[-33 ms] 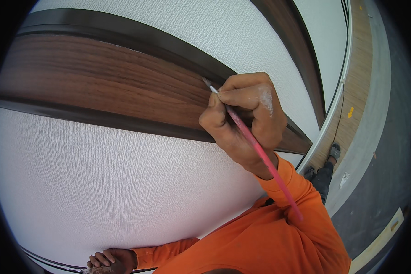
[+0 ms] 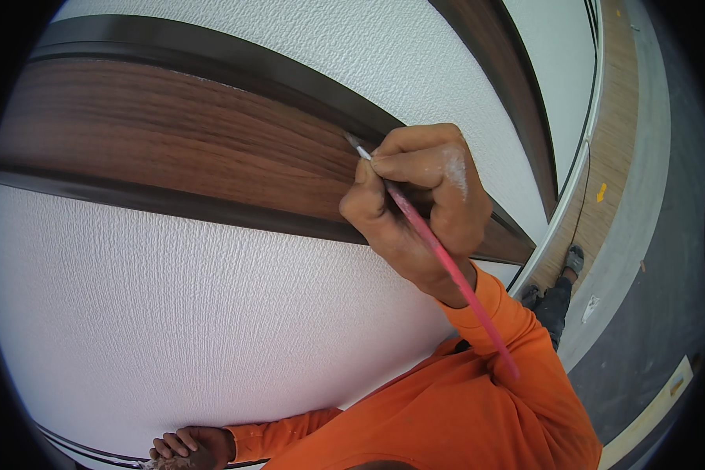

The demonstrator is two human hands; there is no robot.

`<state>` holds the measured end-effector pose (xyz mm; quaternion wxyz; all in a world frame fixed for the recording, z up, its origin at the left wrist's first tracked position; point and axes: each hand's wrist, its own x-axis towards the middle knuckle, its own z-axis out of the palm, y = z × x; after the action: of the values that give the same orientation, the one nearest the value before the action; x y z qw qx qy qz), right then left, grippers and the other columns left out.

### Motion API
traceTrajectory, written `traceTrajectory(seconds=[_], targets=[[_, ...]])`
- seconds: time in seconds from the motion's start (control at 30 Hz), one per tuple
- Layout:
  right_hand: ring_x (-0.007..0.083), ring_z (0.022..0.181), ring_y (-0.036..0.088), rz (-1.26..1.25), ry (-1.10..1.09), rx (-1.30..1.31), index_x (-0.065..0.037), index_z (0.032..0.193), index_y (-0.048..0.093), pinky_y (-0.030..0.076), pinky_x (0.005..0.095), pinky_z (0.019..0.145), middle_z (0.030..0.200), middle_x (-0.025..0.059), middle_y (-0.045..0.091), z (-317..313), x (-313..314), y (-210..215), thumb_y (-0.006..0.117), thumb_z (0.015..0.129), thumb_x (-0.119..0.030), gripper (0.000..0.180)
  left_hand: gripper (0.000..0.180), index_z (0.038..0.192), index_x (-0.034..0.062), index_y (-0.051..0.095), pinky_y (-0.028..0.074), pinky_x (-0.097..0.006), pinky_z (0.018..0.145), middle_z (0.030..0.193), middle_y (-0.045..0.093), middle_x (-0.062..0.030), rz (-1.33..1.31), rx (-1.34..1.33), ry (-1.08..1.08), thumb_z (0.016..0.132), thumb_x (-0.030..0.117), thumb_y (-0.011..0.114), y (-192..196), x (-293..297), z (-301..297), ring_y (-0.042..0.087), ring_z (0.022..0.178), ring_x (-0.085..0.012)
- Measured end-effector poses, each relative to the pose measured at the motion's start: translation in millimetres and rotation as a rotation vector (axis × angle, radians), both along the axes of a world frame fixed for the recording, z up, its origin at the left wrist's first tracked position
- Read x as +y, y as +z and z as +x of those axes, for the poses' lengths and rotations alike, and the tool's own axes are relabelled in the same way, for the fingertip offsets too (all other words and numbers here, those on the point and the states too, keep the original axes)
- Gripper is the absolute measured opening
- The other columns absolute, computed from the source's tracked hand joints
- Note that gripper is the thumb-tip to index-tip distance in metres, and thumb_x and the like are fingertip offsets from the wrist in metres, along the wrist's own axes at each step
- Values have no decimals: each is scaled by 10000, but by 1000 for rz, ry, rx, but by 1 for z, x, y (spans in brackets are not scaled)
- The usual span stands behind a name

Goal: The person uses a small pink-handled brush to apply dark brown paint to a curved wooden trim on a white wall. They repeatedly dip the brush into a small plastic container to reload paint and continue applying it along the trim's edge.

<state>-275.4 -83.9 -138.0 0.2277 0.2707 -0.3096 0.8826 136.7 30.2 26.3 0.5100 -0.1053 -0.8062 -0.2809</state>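
Note:
My right hand [image 2: 423, 204] pinches a thin paintbrush [image 2: 456, 274] with a pink handle close to its metal collar. The small bristle tip is at the seam between a brown wood-grain panel [image 2: 180, 133] and its dark upper trim [image 2: 211, 51]. A white, chalky smear marks the back of this hand. At the lower left edge, my left hand [image 2: 200, 450] has its fingers curled round something pale and crumpled, mostly cut off by the picture's rim, so its kind is unclear.
White textured wall [image 2: 157, 313] lies on both sides of the panel. Another dark wood-grain strip [image 2: 501, 70] runs at the upper right. Past it are wood-look flooring [image 2: 615, 117] with a yellow arrow [image 2: 601, 193], a grey floor [image 2: 634, 329] and a pale board [image 2: 650, 415]. My shoe [image 2: 575, 260] shows there.
The brush tip and my right fingers have shifted very slightly left along the seam. My left hand has stayed where it was.

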Motion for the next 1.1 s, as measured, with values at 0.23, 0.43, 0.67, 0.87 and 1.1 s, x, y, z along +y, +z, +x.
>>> traceTrajectory(seconds=[0.23, 0.43, 0.67, 0.87, 1.1], targets=[[112, 613, 550, 31, -22, 28, -45, 802, 584, 447, 219, 458, 758, 56, 572, 0, -2, -6, 719, 624, 111, 272, 645, 1405, 47, 379, 537, -424, 822, 1280, 530, -209, -18, 35, 18, 911, 334, 678, -5, -1, 2, 597, 1042, -338], [106, 606, 547, -4, 36, 18, -37, 802, 582, 454, 215, 463, 756, 53, 570, 2, 3, -8, 719, 614, 109, 274, 655, 1409, 54, 381, 542, -422, 821, 1270, 535, -205, -39, 59, 14, 907, 348, 681, -11, -2, 3, 601, 1034, -335], [117, 609, 549, 53, -33, 39, -36, 807, 584, 460, 220, 462, 770, 57, 572, -1, 0, -11, 708, 618, 114, 271, 667, 1410, 53, 384, 548, -416, 808, 1272, 539, -210, -34, 61, 19, 901, 362, 684, -10, -2, 5, 609, 1022, -338], [118, 604, 544, -2, 3, 35, -30, 802, 582, 451, 222, 452, 772, 61, 573, -1, 0, -6, 709, 620, 114, 264, 666, 1410, 53, 387, 550, -413, 801, 1271, 542, -213, -40, 73, 26, 901, 365, 683, -10, -3, 4, 612, 1018, -340], [110, 599, 544, 51, -20, 39, -30, 799, 583, 437, 210, 441, 764, 61, 567, -1, -2, -13, 713, 628, 111, 257, 645, 1394, 38, 405, 555, -407, 796, 1275, 546, -222, -61, 72, 34, 905, 359, 677, -9, -3, 4, 618, 1026, -341]])
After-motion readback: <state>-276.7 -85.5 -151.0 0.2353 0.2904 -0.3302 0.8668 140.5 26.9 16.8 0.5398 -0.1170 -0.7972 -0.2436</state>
